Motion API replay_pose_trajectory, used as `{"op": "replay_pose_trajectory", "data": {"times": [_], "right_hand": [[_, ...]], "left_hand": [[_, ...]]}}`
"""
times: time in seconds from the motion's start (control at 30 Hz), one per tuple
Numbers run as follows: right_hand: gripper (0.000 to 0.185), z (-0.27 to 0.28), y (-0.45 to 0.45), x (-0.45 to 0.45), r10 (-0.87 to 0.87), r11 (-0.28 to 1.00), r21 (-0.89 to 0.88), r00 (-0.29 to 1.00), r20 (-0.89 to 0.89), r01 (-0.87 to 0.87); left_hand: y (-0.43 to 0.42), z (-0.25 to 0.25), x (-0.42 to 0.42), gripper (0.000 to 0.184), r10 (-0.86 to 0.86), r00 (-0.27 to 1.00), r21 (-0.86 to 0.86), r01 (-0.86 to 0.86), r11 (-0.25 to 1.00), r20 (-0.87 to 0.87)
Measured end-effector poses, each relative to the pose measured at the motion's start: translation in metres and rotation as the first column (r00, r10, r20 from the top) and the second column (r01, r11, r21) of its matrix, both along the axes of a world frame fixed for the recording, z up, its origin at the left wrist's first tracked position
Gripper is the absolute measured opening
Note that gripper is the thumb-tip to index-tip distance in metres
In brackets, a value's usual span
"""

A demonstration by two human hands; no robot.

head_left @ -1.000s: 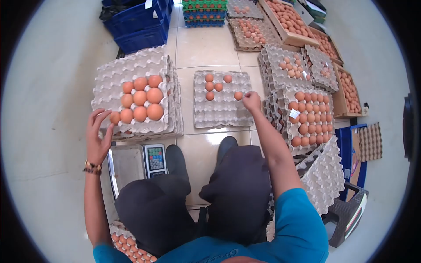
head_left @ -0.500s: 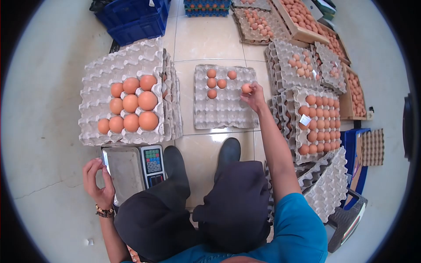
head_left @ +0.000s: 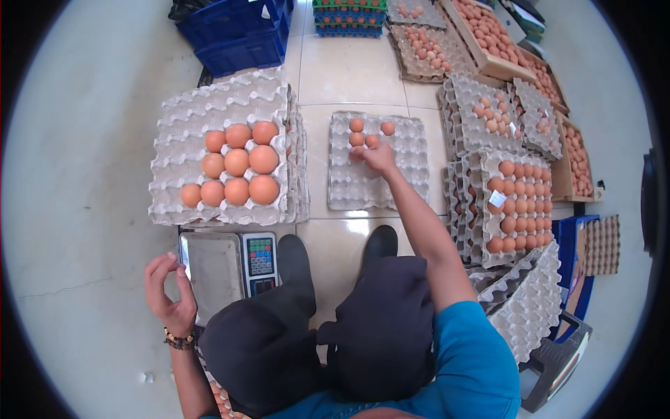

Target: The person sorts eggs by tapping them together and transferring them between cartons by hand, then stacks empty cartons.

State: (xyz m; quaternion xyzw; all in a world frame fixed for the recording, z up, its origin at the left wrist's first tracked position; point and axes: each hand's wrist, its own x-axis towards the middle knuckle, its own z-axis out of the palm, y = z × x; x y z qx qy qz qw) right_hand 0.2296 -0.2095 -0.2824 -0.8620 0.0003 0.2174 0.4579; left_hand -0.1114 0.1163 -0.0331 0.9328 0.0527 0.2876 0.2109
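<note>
Handling brown eggs (head_left: 356, 125) on the grey moulded-pulp tray (head_left: 349, 187) seems the current step, calling for a light touch: the right hand (head_left: 379, 159) reaches among them, its grip unclear, while the left hand (head_left: 173, 299), fingers parted, hovers beside the silver-panned scale (head_left: 213, 269).

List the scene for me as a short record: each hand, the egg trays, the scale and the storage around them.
left hand: beside the scale's outer edge, fingers curled; grip unclear
right hand: fingers down at the middle egg tray; grip unclear
middle egg tray: four eggs plainly visible; fingers hide part
left egg tray stack: ten eggs on top
digital scale: between left hand and boots
right egg tray: many eggs, white label
storage: blue crates, wooden egg boxes
</note>
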Motion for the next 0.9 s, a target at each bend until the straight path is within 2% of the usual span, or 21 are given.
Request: {"op": "replay_pose_trajectory", "data": {"times": [0.07, 0.1, 0.13, 0.17, 0.2, 0.23, 0.3, 0.37, 0.43, 0.53, 0.57, 0.63, 0.67, 0.7, 0.8, 0.83, 0.9], "right_hand": [[0.036, 0.018, -0.013, 0.001, 0.040, 0.928, 0.370, 0.969, -0.243, 0.055], [0.034, 0.033, -0.019, -0.001, 0.096, 0.842, 0.528, 0.933, -0.347, 0.110], [0.032, 0.049, -0.024, -0.003, 0.171, 0.729, 0.660, 0.885, -0.434, 0.183], [0.029, 0.072, -0.025, -0.007, 0.243, 0.672, 0.720, 0.866, -0.436, 0.174], [0.029, 0.102, -0.026, -0.014, 0.333, 0.657, 0.753, 0.881, -0.335, 0.038], [0.030, 0.138, -0.024, -0.021, 0.421, 0.628, 0.771, 0.878, -0.227, -0.102], [0.030, 0.194, -0.015, -0.031, 0.593, 0.531, 0.773, 0.803, -0.047, -0.347], [0.028, 0.259, 0.001, -0.053, 0.680, 0.552, 0.627, 0.732, 0.043, -0.550], [0.027, 0.320, 0.022, -0.085, 0.733, 0.548, 0.500, 0.673, 0.099, -0.671], [0.024, 0.362, 0.052, -0.130, 0.759, 0.505, 0.479, 0.633, 0.150, -0.718], [0.026, 0.369, 0.059, -0.145, 0.759, 0.508, 0.416, 0.620, 0.199, -0.754], [0.029, 0.386, 0.071, -0.183, 0.628, 0.614, 0.571, 0.775, 0.064, -0.545], [0.032, 0.390, 0.078, -0.199, 0.558, 0.652, 0.632, 0.830, -0.024, -0.420], [0.037, 0.385, 0.081, -0.203, 0.637, 0.577, 0.736, 0.759, -0.134, -0.354], [0.038, 0.383, 0.094, -0.242, 0.718, 0.388, 0.880, 0.689, -0.102, -0.274], [0.040, 0.374, 0.102, -0.248, 0.721, 0.404, 0.850, 0.690, -0.067, -0.339], [0.041, 0.371, 0.107, -0.271, 0.675, 0.442, 0.715, 0.726, 0.133, -0.542]], "left_hand": [[-0.009, 0.009, 0.007, 0.028, -0.025, 1.000, -0.180, 0.027, 0.983, 0.012], [-0.016, 0.015, 0.014, 0.028, -0.039, 0.999, -0.270, 0.044, 0.962, 0.023], [-0.024, 0.023, 0.023, 0.028, -0.124, 0.992, -0.377, 0.107, 0.920, -0.021], [-0.034, 0.033, 0.035, 0.028, -0.215, 0.975, -0.479, 0.164, 0.862, -0.054], [-0.046, 0.044, 0.048, 0.033, -0.326, 0.937, -0.558, 0.204, 0.804, -0.127], [-0.061, 0.058, 0.061, 0.040, -0.436, 0.881, -0.631, 0.232, 0.740, -0.186], [-0.097, 0.087, 0.078, 0.062, -0.518, 0.814, -0.571, 0.302, 0.764, -0.262], [-0.117, 0.097, 0.085, 0.083, -0.564, 0.774, -0.595, 0.317, 0.738, -0.287], [-0.130, 0.106, 0.084, 0.082, -0.615, 0.760, -0.633, 0.375, 0.677, -0.209], [-0.126, 0.100, 0.076, 0.079, -0.636, 0.770, -0.669, 0.449, 0.593, -0.047], [-0.122, 0.100, 0.069, 0.077, -0.629, 0.778, -0.677, 0.468, 0.567, 0.011], [-0.111, 0.117, 0.039, 0.076, -0.544, 0.822, -0.907, 0.347, 0.239, 0.171], [-0.104, 0.123, 0.023, 0.075, -0.474, 0.848, -0.956, 0.289, 0.041, 0.236], [-0.096, 0.121, 0.010, 0.071, -0.419, 0.821, -0.917, 0.298, -0.266, 0.389], [-0.080, 0.103, -0.031, 0.070, -0.260, 0.835, -0.806, 0.310, -0.505, 0.484], [-0.080, 0.100, -0.040, 0.069, -0.242, 0.836, -0.790, 0.312, -0.528, 0.492], [-0.083, 0.099, -0.059, 0.067, -0.192, 0.843, -0.771, 0.338, -0.539, 0.503]]}}
